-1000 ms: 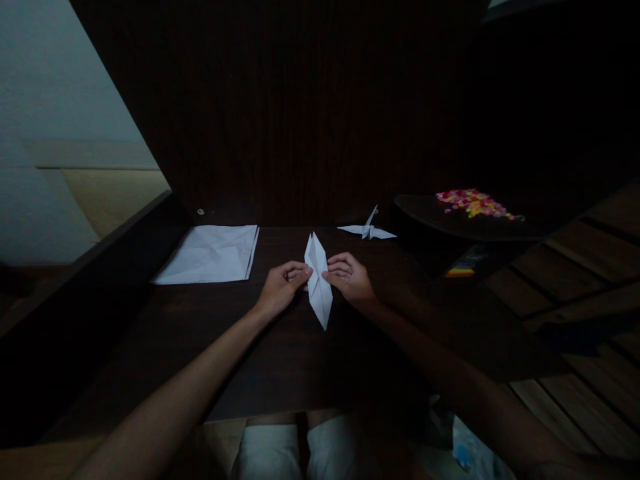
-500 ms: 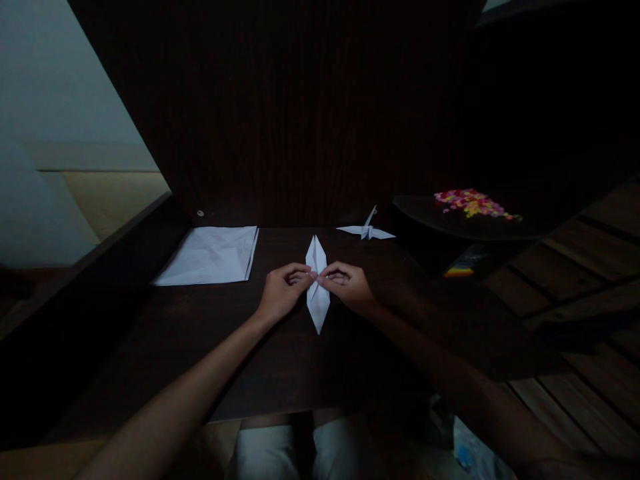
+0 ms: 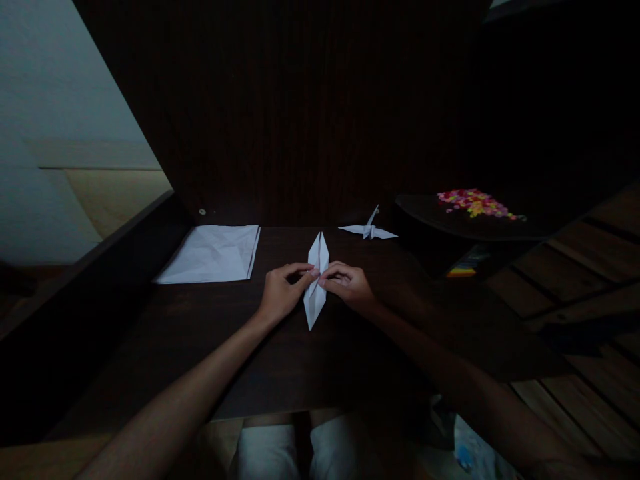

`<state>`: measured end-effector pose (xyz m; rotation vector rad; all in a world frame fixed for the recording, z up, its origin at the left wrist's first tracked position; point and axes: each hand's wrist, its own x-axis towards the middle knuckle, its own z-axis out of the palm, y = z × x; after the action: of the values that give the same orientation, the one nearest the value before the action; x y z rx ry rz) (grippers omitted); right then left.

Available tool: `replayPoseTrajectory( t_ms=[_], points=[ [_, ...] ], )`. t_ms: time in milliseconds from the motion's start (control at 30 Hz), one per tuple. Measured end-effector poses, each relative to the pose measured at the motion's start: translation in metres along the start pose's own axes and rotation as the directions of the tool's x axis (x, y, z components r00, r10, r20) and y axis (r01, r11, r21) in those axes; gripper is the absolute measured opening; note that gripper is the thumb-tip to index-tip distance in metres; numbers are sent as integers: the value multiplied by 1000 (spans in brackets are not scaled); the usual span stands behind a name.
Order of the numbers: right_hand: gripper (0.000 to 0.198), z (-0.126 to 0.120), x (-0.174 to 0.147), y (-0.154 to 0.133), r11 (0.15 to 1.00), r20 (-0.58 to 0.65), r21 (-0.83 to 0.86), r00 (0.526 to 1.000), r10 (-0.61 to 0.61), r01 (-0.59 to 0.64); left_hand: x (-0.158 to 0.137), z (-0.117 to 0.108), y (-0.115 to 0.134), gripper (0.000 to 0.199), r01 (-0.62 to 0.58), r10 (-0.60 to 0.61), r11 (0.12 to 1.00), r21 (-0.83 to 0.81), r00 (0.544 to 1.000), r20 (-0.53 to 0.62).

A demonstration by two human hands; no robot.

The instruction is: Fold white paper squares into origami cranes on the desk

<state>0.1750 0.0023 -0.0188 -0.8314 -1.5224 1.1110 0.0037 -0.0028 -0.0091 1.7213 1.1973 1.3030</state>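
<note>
A long, diamond-shaped piece of folded white paper (image 3: 315, 308) is held between my two hands over the dark table. My left hand (image 3: 283, 288) pinches it at the middle of its left side, thumb on top. From the right, my right hand (image 3: 349, 283) pinches the middle of the other edge, its fingers curled. A slit runs down the paper's upper half. Beyond my right hand stands a folded white paper crane (image 3: 369, 231) with spread wings and a raised, pointed end.
A stack of creased white paper sheets (image 3: 213, 255) lies at the back left. On the right, a dark curved shelf (image 3: 420, 210) bears a pile of small pink, red and yellow pieces (image 3: 475, 203). A dark upright panel (image 3: 300, 120) closes off the back.
The folded paper has turned slightly, its top tip moving right and its bottom tip left. Both hands keep their pinch near its middle.
</note>
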Motion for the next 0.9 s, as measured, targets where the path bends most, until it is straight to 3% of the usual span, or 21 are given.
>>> replayPoseTrajectory(
  t_ms=[500,900],
  points=[
    [20,3,1,4,999,-41,24,998,38,-37,1,-2,5,13,-179,178,979,94,984,23],
    [20,4,-1,1,995,-80,27,992,98,-96,-2,0,7,24,-88,86,995,42,995,46]
  ],
)
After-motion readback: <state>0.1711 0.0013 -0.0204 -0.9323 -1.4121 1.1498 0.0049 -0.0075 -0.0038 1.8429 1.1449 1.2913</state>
